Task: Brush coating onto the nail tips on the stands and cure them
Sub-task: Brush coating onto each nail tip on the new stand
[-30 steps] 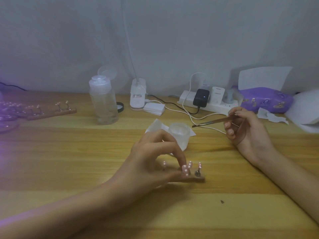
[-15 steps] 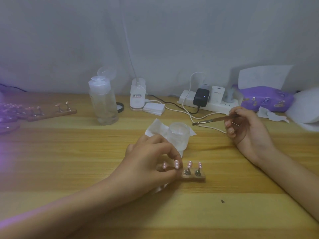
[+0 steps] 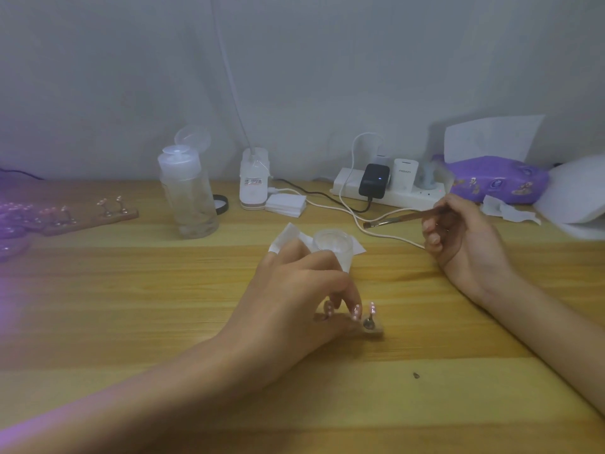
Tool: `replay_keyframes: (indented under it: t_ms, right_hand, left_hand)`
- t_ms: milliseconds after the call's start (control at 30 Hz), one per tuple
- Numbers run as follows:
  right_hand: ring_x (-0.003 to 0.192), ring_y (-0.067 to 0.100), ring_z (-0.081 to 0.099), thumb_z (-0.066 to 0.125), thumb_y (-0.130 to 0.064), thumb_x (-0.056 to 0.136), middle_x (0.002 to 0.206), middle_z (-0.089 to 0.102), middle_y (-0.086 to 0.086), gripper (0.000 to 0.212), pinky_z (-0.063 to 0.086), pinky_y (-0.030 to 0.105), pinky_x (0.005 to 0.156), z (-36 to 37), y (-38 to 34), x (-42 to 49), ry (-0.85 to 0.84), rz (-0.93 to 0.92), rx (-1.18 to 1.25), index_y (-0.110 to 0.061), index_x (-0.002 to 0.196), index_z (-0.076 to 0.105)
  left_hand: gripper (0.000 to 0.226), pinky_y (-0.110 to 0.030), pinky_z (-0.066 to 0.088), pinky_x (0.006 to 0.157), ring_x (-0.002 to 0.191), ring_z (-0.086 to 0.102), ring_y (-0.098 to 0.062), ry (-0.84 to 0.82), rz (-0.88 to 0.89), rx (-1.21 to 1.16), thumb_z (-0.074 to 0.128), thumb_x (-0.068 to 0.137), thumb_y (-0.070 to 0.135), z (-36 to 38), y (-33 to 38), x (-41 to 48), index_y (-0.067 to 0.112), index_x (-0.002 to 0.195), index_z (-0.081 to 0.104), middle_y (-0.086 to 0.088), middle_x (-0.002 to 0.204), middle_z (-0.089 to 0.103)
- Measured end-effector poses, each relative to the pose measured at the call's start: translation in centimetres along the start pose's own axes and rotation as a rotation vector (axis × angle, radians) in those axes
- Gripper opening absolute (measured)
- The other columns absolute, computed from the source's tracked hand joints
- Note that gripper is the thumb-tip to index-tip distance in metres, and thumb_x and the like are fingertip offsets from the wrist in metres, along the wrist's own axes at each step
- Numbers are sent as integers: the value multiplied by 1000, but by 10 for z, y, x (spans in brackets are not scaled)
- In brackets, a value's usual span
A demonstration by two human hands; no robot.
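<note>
L hand [image 3: 294,299], centre of frame, is shifting back rightward along the stand [image 3: 375,331] vs half a sec ago. Its curled fingers are now gripping the stand, w/ one fingertip sitting on a nail tip. Only the end one of the nail tips [image 3: 372,308] is showing clear; the others are partly covered.

R hand [image 3: 465,237], right of centre, is staying put, pinching the brush [image 3: 393,220], bristles pointing left and well apart from the stand. So prob. seating or checking tips, no coating going on yet.

The clear cup [image 3: 334,244] on its paper [image 3: 288,235] is sitting just behind the L hand. A white cable [image 3: 386,235] is running under the brush. Upper left, a second stand [image 3: 91,221] is lying near a purple glow; a bottle [image 3: 190,198] is beside it. L fingers are blocking brush access to most tips.
</note>
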State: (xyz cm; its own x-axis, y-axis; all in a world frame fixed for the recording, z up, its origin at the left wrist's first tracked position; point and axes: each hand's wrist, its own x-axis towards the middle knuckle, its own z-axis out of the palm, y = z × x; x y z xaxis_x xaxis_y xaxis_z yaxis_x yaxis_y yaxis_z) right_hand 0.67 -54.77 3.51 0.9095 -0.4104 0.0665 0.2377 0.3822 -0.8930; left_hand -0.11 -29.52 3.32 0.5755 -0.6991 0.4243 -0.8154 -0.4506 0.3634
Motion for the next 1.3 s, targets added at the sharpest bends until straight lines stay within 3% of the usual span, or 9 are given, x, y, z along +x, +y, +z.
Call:
replay_keyframes:
  t_ms: [167,333,400,533,667,767,900,1100,1300]
  right_hand:
    - [48,10,53,54,-34,94,56,62,1,23,42,17,44,2,0,-4,-108,-167,-89,-16,80,54]
    - [50,16,55,60,-41,90,63,63,4,22,45,21,45,19,-14,-14,-240,-319,-291,-25,76,56]
    - [48,18,55,59,-37,93,62,64,5,22,44,22,44,29,-21,-17,-289,-368,-397,-23,78,54]
    - [46,23,57,57,-25,98,60,63,11,23,46,26,43,47,-22,-21,-370,-405,-592,-10,81,51]
    - [47,27,57,56,-24,99,61,63,14,27,47,30,44,52,-11,-24,-391,-411,-705,-3,82,50]
    - [46,26,57,56,-23,99,61,64,14,28,47,27,43,53,-5,-21,-388,-365,-701,1,85,50]
    - [45,22,55,56,-21,98,59,63,12,25,45,25,41,51,-6,-18,-357,-293,-630,-3,82,50]
    - [47,15,53,57,-31,95,60,63,5,21,43,21,43,33,-7,-17,-161,-284,-426,-22,77,53]
    - [49,10,53,54,-24,100,57,60,1,22,41,17,42,21,6,-15,-19,-232,-263,-19,79,55]
  left_hand:
    - [4,-29,30,79,87,46,-13,163,188,217,69,77,37,-1,11,-5,36,75,71,14,97,63]
    - [3,-26,36,86,94,46,-6,336,235,-41,72,83,36,-39,17,7,34,80,71,17,109,63]
    - [7,-16,37,76,89,53,-3,332,170,-224,73,86,33,-59,8,17,32,84,66,16,102,70]
    - [13,-13,44,64,78,65,-7,297,-82,-668,73,82,30,-70,-25,36,21,85,64,6,88,75]
    - [9,-8,39,55,64,51,3,284,-298,-764,77,80,38,-53,-54,39,32,81,70,16,94,74]
    - [5,-12,40,55,61,49,2,248,-329,-850,73,86,35,-43,-64,37,30,85,74,14,101,74]
    - [6,-15,37,49,51,50,-7,177,-304,-831,75,84,35,-38,-67,33,30,84,72,5,86,70]
    - [7,-13,40,47,53,62,-11,161,-278,-728,77,82,26,-24,-68,30,21,87,75,6,86,73]
    - [6,-11,45,52,55,60,-8,190,-246,-761,78,79,22,-10,-67,24,19,84,76,9,86,73]
